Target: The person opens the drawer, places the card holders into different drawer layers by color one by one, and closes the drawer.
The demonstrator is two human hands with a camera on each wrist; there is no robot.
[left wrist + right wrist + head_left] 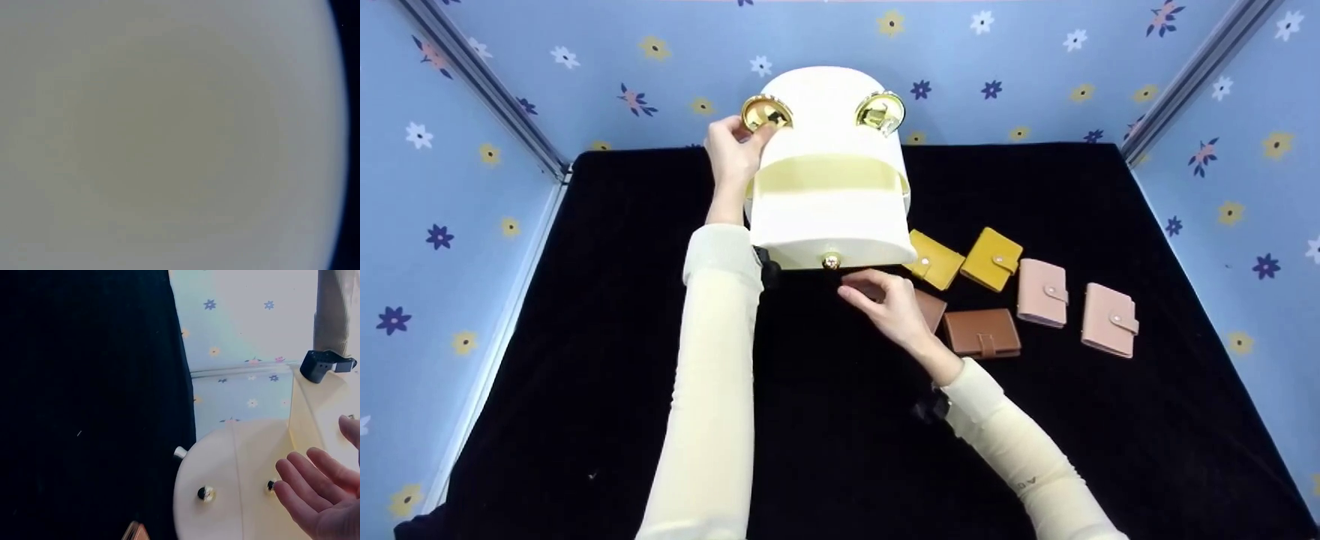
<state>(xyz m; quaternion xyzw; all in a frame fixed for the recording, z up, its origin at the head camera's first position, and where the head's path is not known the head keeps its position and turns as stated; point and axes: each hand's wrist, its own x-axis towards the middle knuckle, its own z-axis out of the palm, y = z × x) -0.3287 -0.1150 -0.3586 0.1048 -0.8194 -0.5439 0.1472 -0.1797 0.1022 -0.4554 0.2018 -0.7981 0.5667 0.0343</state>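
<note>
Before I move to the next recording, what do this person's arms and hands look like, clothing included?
The left hand and right hand are gloveless. The left sleeve and right sleeve are long and pale cream, with broad cuffs. A black device shows by each wrist. The right sleeve bears a dark marking, too small to read.

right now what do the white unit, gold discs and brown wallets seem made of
White unit: probably plastic, smooth and even. Gold discs: metal or metallised plastic, polished, showing mirror reflections. Brown wallets: leather or imitation, smooth with slight sheen.
</note>
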